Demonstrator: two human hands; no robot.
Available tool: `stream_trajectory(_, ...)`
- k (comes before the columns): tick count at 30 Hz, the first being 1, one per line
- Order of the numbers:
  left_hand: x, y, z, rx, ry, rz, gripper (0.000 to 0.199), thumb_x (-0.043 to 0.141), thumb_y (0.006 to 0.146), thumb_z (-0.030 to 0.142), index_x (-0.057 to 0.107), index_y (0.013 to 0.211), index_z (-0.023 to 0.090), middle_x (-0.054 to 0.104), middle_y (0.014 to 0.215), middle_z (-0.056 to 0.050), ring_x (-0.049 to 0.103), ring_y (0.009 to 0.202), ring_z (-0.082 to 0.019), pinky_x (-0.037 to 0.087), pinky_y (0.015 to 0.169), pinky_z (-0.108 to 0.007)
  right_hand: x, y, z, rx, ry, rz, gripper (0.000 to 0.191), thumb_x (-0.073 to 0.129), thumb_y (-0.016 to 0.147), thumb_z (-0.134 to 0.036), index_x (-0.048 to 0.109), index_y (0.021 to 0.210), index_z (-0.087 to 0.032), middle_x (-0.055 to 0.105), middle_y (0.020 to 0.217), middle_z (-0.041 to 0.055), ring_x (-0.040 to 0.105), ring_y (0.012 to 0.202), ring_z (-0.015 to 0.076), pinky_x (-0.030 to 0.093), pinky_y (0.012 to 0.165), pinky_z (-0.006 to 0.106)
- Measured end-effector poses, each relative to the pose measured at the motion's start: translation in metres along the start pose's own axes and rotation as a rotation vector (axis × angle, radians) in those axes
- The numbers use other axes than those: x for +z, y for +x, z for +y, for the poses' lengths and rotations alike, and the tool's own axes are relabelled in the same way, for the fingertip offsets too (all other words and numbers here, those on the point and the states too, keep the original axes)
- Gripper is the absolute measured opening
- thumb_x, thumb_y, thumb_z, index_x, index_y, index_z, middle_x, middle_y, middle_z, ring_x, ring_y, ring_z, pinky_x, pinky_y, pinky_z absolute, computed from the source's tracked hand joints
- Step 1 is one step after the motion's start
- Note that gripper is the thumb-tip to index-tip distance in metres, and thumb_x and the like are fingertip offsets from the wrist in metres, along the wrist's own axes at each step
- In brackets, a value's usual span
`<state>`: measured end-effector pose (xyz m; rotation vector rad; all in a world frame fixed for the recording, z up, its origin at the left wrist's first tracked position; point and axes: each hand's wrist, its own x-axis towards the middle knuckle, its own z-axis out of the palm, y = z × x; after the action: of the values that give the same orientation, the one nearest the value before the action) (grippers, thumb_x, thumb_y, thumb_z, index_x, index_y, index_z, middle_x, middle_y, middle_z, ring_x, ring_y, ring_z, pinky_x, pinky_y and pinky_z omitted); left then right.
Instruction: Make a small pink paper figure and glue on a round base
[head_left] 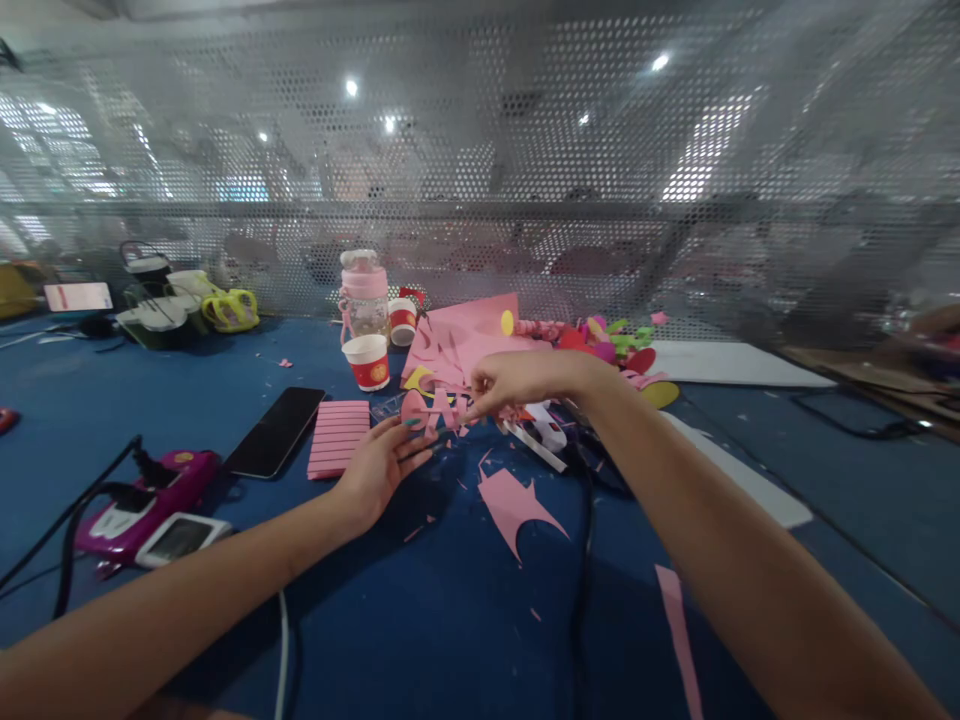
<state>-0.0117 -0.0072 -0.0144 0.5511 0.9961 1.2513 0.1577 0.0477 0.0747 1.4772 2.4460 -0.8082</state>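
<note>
My left hand (379,468) rests low over the table with its fingers stretched out. Its fingertips reach the pink paper cutouts (442,408), which include a round piece (413,408). From the other side comes my right hand (506,380), its fingers curled and the index finger pointing down at the same cutouts. What lies between its fingertips is too small to make out. Behind the hands, a pile of pink paper sheets and offcuts (469,335) leans back. A jagged pink scrap (516,505) lies on the table in front of my right hand.
A pink lined pad (337,440), a black phone (277,432) and a purple power strip (161,500) lie left. Paper cups (367,362) and a water bottle (364,295) stand behind. Colourful cutouts (611,345) and white boards (739,363) lie right. A perforated metal screen (480,160) closes the back.
</note>
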Motion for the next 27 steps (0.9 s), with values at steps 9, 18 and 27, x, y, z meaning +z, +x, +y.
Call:
stream_trajectory(9, -0.006, 0.002, -0.001, -0.005, 0.058, -0.164, 0.013, 0.053, 0.083, 0.010, 0.063, 0.075, 0.012, 0.070, 0.075, -0.007, 0.068, 0.075, -0.018, 0.052, 0.073, -0.030, -0.005, -0.015, 0.000, -0.049, -0.067, 0.082, 0.029, 0.056, 0.078, -0.043, 0.061, 0.072, -0.015, 0.056, 0.058, 0.0003, 0.051, 0.052, 0.0101, 0.036, 0.050, 0.022)
stream_trajectory(18, -0.003, 0.003, -0.001, -0.024, 0.068, -0.106, 0.016, 0.052, 0.083, 0.006, 0.060, 0.071, 0.012, 0.070, 0.070, -0.005, 0.069, 0.071, -0.017, 0.052, 0.070, -0.026, -0.001, -0.019, -0.014, -0.054, -0.215, 0.227, 0.025, 0.050, 0.080, -0.034, 0.056, 0.064, -0.016, 0.058, 0.061, 0.0014, 0.046, 0.051, 0.0097, 0.031, 0.049, 0.025)
stream_trajectory(27, -0.003, 0.000, -0.001, -0.002, 0.060, -0.083, 0.013, 0.055, 0.081, 0.010, 0.059, 0.069, 0.012, 0.067, 0.069, -0.006, 0.068, 0.071, -0.018, 0.049, 0.084, -0.038, 0.001, -0.018, -0.018, -0.118, -0.219, 0.409, 0.020, 0.056, 0.080, -0.033, 0.063, 0.072, -0.016, 0.061, 0.068, 0.0033, 0.052, 0.060, 0.0131, 0.032, 0.055, 0.026)
